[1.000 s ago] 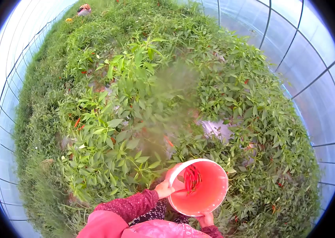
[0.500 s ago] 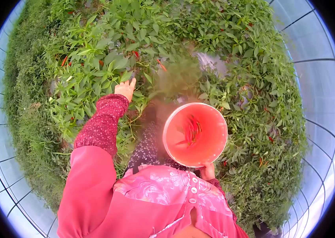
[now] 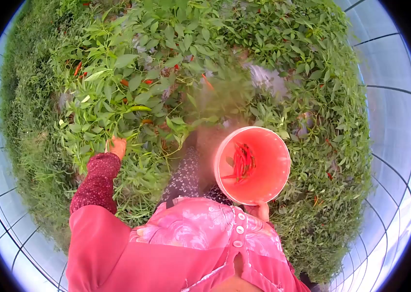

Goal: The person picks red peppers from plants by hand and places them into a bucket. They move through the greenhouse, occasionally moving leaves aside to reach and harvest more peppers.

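Note:
My left hand (image 3: 117, 147) is at the lower edge of a chilli pepper plant (image 3: 101, 104), fingers curled in among its leaves; the fingertips are partly hidden. A green chilli (image 3: 139, 108) and an orange-tinged one (image 3: 147, 121) hang above and right of this hand. My right hand (image 3: 262, 212) grips the near rim of a red bucket (image 3: 271, 160), which is tilted so that its inside faces me. Several red chillies (image 3: 243, 163) lie in the bucket, with a green leaf among them.
Leafy pepper plants with scattered red chillies (image 3: 77, 68) spread ahead and to the right. Pale plastic sheeting (image 3: 266, 80) shows between the rows. Weedy growth (image 3: 30, 136) lines the left. Translucent greenhouse walls (image 3: 392, 73) with dark ribs curve along both sides. My legs (image 3: 183, 175) stand between plants.
My left hand has moved left and back towards me, out of the middle leaves. The green chilli has come into sight. The bucket has shifted slightly right in view, still held by my right hand.

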Demonstrator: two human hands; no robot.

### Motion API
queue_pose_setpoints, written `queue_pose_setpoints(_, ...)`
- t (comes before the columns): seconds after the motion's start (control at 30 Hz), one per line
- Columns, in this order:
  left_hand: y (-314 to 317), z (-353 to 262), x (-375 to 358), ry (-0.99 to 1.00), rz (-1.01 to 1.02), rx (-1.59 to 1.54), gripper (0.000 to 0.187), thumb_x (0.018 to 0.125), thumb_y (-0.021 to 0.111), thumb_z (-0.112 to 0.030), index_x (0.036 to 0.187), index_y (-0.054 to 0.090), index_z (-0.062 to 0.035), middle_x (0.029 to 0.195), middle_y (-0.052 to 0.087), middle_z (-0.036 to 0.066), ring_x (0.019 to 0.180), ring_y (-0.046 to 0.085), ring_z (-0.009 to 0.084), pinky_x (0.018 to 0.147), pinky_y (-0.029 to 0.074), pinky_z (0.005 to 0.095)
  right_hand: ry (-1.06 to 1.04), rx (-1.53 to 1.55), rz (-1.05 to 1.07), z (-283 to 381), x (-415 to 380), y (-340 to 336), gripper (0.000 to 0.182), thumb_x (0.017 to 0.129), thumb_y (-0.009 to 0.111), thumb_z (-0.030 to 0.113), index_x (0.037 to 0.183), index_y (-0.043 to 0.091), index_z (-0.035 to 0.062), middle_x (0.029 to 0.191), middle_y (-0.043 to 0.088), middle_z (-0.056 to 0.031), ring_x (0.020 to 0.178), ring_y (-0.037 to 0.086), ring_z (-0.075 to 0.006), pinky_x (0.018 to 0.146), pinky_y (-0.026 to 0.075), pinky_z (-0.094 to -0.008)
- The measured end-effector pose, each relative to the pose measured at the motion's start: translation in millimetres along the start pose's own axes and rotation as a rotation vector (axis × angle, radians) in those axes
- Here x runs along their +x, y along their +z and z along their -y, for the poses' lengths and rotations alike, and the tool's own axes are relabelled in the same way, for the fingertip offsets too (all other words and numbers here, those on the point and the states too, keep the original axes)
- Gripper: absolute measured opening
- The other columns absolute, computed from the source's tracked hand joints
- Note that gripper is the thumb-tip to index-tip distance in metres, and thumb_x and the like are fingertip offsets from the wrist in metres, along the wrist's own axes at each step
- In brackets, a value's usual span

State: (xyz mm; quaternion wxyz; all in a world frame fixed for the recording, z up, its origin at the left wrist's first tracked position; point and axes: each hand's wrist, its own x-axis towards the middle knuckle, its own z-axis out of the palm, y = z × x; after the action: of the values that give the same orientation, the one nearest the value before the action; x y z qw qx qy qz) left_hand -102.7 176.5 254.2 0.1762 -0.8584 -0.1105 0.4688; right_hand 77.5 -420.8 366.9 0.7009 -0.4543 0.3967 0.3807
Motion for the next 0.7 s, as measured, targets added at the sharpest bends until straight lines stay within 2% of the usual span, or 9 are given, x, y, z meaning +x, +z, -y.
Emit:
queue_pose_setpoints(0.07, 63.5, -4.4, 11.6, 0.062, 0.049, 0.063, 0.052, 0.082, 0.053, -0.013, 0.131, 0.035, -0.0070, 0.119, 0.052, 0.017, 0.116, 0.046, 0.0256, 0.087, 0.042, 0.0342, 0.013, 0.012, -0.020, 2.6, -2.5, 14.6, 0.042, 0.074, 0.049, 0.006, 0.115, 0.043, 0.0008, 0.108, 0.055, -0.0124, 0.097, 0.055, -0.0273, 0.082, 0.047, -0.0430)
queue_pose_setpoints(0.17, 129.6, -12.1, 28.6, -0.228, -0.548, 0.861, 0.057, 0.081, 0.052, -0.012, 0.134, 0.030, -0.0062, 0.122, 0.049, 0.017, 0.119, 0.041, 0.0280, 0.086, 0.042, 0.0349, -0.023, 0.048, 0.008, 10.2, -9.7, 57.4, 0.042, 0.075, 0.050, 0.007, 0.116, 0.043, 0.0000, 0.108, 0.054, -0.0115, 0.098, 0.055, -0.0270, 0.081, 0.048, -0.0430)
queue_pose_setpoints(0.2, 114.3, 1.0, 24.0, 0.080, -0.492, 0.744, 0.058, 0.080, 0.054, -0.012, 0.133, 0.031, -0.0062, 0.122, 0.049, 0.016, 0.116, 0.044, 0.0270, 0.083, 0.043, 0.0351, -0.032, 0.022, 0.002, 16.3, -11.4, 75.4, 0.042, 0.075, 0.051, 0.007, 0.116, 0.043, -0.0001, 0.109, 0.054, -0.0116, 0.099, 0.054, -0.0269, 0.082, 0.047, -0.0433)
queue_pose_setpoints(0.3, 82.4, -7.3, 19.7, -0.105, -0.732, 0.903, 0.058, 0.080, 0.051, -0.010, 0.134, 0.029, -0.0066, 0.123, 0.046, 0.015, 0.117, 0.043, 0.0266, 0.085, 0.042, 0.0364, -0.074, -0.015, -0.001, 27.6, 2.7, 116.3, 0.043, 0.074, 0.050, 0.007, 0.116, 0.043, 0.0001, 0.110, 0.054, -0.0120, 0.099, 0.054, -0.0269, 0.084, 0.046, -0.0438)
queue_pose_setpoints(0.33, 26.1, 2.7, 9.6, 0.179, -0.154, 0.207, 0.046, 0.090, 0.043, -0.014, 0.134, 0.029, -0.0081, 0.141, 0.024, 0.008, 0.118, 0.041, 0.0216, 0.094, 0.037, 0.0332, -0.095, 0.011, -0.003, 32.1, 8.3, 127.6, 0.043, 0.074, 0.050, 0.007, 0.116, 0.043, 0.0001, 0.110, 0.054, -0.0123, 0.100, 0.054, -0.0270, 0.084, 0.046, -0.0437)
queue_pose_setpoints(0.43, -135.3, 24.3, -37.9, 0.168, 0.170, -0.313, 0.049, 0.087, 0.042, -0.008, 0.134, 0.028, -0.0093, 0.141, 0.024, 0.010, 0.125, 0.033, 0.0222, 0.099, 0.033, 0.0357, -0.158, 0.032, 0.032, 53.5, 22.8, 167.2, 0.042, 0.074, 0.048, 0.007, 0.115, 0.044, -0.0001, 0.109, 0.054, -0.0126, 0.100, 0.054, -0.0272, 0.085, 0.046, -0.0435)
queue_pose_setpoints(0.47, -119.9, 22.5, -35.5, 0.198, 0.069, -0.356, 0.051, 0.086, 0.044, -0.008, 0.134, 0.028, -0.0097, 0.140, 0.025, 0.012, 0.129, 0.027, 0.0241, 0.102, 0.029, 0.0390, -0.177, 0.031, 0.040, 61.9, 28.0, 179.1, 0.043, 0.074, 0.049, 0.009, 0.115, 0.043, 0.0010, 0.110, 0.054, -0.0133, 0.101, 0.054, -0.0283, 0.088, 0.044, -0.0445)
queue_pose_setpoints(0.63, -139.6, 16.5, -43.0, 0.315, 0.149, -0.355, 0.054, 0.086, 0.044, -0.016, 0.137, 0.024, -0.0119, 0.142, 0.022, 0.011, 0.131, 0.020, 0.0259, 0.107, 0.018, 0.0414, -0.288, 0.026, 0.050, 99.5, 47.5, 214.6, 0.038, 0.074, 0.049, 0.010, 0.111, 0.045, -0.0003, 0.110, 0.054, -0.0136, 0.101, 0.053, -0.0278, 0.089, 0.044, -0.0432)
queue_pose_setpoints(0.7, -107.7, -3.7, -32.7, 0.438, -0.109, -0.240, 0.056, 0.080, 0.050, -0.014, 0.133, 0.031, -0.0168, 0.141, 0.023, 0.011, 0.131, 0.019, 0.0276, 0.105, 0.020, 0.0430, -0.309, 0.003, 0.051, 109.7, 53.0, 224.1, 0.037, 0.074, 0.049, 0.010, 0.109, 0.046, -0.0005, 0.108, 0.054, -0.0131, 0.100, 0.054, -0.0275, 0.088, 0.044, -0.0428)
